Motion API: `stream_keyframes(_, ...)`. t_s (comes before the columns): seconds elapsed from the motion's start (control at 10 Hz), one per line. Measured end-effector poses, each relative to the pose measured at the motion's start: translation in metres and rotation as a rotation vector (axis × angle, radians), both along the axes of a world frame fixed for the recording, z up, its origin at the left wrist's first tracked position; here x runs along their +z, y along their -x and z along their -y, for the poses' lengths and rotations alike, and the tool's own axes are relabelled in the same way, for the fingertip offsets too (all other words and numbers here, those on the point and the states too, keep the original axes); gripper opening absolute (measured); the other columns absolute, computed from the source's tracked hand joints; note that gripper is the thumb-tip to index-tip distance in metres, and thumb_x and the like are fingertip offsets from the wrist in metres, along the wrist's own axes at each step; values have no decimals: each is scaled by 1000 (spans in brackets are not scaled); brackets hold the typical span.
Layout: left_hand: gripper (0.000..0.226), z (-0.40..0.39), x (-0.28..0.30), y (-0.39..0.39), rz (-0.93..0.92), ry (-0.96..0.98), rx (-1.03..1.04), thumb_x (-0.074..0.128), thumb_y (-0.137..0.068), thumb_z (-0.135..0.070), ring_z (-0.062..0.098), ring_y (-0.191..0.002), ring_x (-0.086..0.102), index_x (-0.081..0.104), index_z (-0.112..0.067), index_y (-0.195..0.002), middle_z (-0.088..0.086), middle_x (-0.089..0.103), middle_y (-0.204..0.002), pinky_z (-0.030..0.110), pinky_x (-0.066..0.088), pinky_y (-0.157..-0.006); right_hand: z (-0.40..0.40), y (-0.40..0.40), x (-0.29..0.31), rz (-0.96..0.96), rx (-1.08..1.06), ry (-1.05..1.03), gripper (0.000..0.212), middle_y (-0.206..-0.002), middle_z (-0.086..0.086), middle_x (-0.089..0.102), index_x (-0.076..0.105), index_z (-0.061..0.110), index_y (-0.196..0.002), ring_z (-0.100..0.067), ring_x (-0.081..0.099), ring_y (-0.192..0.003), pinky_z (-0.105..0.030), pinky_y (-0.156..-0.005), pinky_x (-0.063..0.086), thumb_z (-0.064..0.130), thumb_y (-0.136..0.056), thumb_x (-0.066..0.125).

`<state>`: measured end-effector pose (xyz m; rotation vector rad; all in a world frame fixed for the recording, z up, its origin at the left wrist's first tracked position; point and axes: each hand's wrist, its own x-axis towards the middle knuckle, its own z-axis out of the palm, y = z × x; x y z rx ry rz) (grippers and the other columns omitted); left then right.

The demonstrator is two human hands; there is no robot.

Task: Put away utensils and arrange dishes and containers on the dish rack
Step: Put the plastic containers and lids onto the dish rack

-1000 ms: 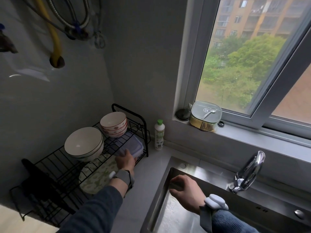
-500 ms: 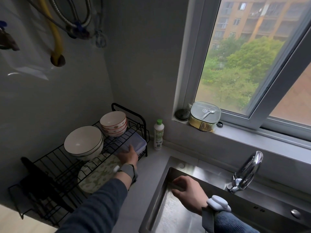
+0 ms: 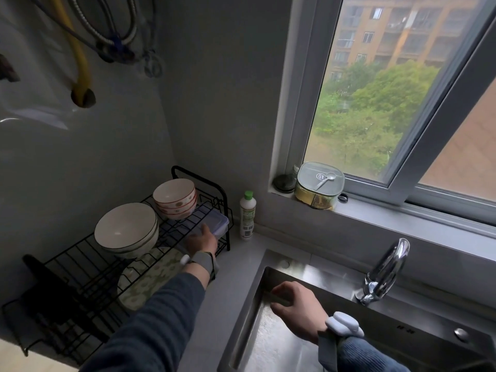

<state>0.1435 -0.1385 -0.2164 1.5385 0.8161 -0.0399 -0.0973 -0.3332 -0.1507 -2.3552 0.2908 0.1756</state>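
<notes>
A black two-tier wire dish rack (image 3: pixel 214 189) stands on the counter in the corner. Its upper tier carries a stack of large white bowls (image 3: pixel 126 226) and a stack of red-patterned bowls (image 3: pixel 174 194). On the lower tier a floral plate (image 3: pixel 150 280) lies beside a clear lidded plastic container (image 3: pixel 218 224) at the far end. My left hand (image 3: pixel 201 240) reaches under the upper tier, its straight fingers touching the container's near side. Over the sink basin, my right hand (image 3: pixel 295 304) hangs with loosely curled fingers, holding nothing.
A white bottle with a green cap (image 3: pixel 247 214) stands right of the rack. The steel sink (image 3: pixel 241 331) and its faucet (image 3: pixel 386 269) fill the lower right. A lidded box (image 3: pixel 319 186) sits on the windowsill. A dark utensil (image 3: pixel 45 285) lies at the rack's left end.
My left hand has pushed forward and the plastic container has slid toward the far end of the lower tier. The right hand has stayed in the sink.
</notes>
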Motion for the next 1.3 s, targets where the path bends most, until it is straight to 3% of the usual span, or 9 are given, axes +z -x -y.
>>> stream_keyframes(0.1, 105, -11, -81, -48, -13, 38, 27, 48, -51, -90, 33, -100, 71, 60, -11, -118, 13, 69, -119, 49, 59, -88, 0, 0, -2, -13, 5, -1, 11, -104, 21, 63, 59, 50, -81, -1, 62, -101, -26, -91, 53, 44, -73, 63)
stream_keyframes(0.4, 99, -16, -53, -18, 18, 32, -46, 56, -48, -96, 33, -93, 70, 52, -19, -111, 11, 67, -110, 51, 61, -82, 0, -3, 1, -13, 11, 6, 12, -103, 20, 64, 60, 49, -81, 0, 61, -100, -23, -91, 52, 41, -75, 66)
stream_keyframes(0.6, 76, -6, 7, 26, 67, 24, -121, 72, -66, -69, 28, -98, 62, 52, -16, -117, 5, 59, -108, 50, 58, -91, 0, -7, 4, -23, 30, 49, 14, -107, 19, 65, 59, 48, -86, 0, 60, -101, -20, -89, 50, 39, -77, 66)
stream_keyframes(0.8, 86, -13, 4, 32, 106, 82, -145, 79, -55, -66, 27, -100, 66, 59, -12, -119, 6, 64, -113, 47, 60, -89, -2, -10, 4, -16, 26, 57, 20, -107, 18, 66, 68, 41, -98, -2, 62, -100, -19, -87, 50, 38, -78, 67)
stream_keyframes(0.9, 46, -8, 21, 53, 168, 80, -186, 82, -69, -52, 23, -95, 66, 61, -21, -96, 0, 65, -99, 45, 59, -90, -2, -7, 8, -16, 26, 63, 15, -106, 17, 66, 59, 48, -84, -1, 62, -99, -19, -86, 50, 38, -78, 67)
stream_keyframes(1.0, 28, 3, 25, 86, 152, 24, -305, 75, -87, -38, 20, -68, 59, 56, -21, -75, 5, 61, -78, 35, 55, -68, 0, -4, 9, -24, 10, 64, 14, -106, 17, 66, 58, 48, -81, -2, 62, -100, -19, -85, 49, 38, -78, 67)
stream_keyframes(1.1, 25, 14, 19, 116, 57, 10, -501, 68, -93, -34, 21, -64, 54, 59, -11, -91, 8, 56, -77, 32, 47, -61, 3, 4, 8, -61, -15, 74, 18, -110, 13, 66, 68, 40, -97, -6, 63, -104, -22, -88, 49, 37, -79, 68)
stream_keyframes(1.2, 23, 28, 12, 146, -42, -120, -926, 70, -91, -36, 19, -93, 62, 59, -21, -106, 5, 64, -107, 34, 57, -77, 16, 22, 3, -89, -53, 85, 29, -109, 12, 65, 70, 33, -108, -8, 63, -104, -23, -86, 49, 37, -79, 68)
stream_keyframes(1.3, 31, 50, 10, 176, 33, -428, -1338, 72, -89, -41, 15, -106, 62, 58, -26, -113, -2, 64, -115, 33, 54, -92, 32, 47, -4, -155, -114, 68, 32, -112, 12, 68, 70, 33, -110, -9, 64, -106, -24, -89, 50, 35, -79, 66)
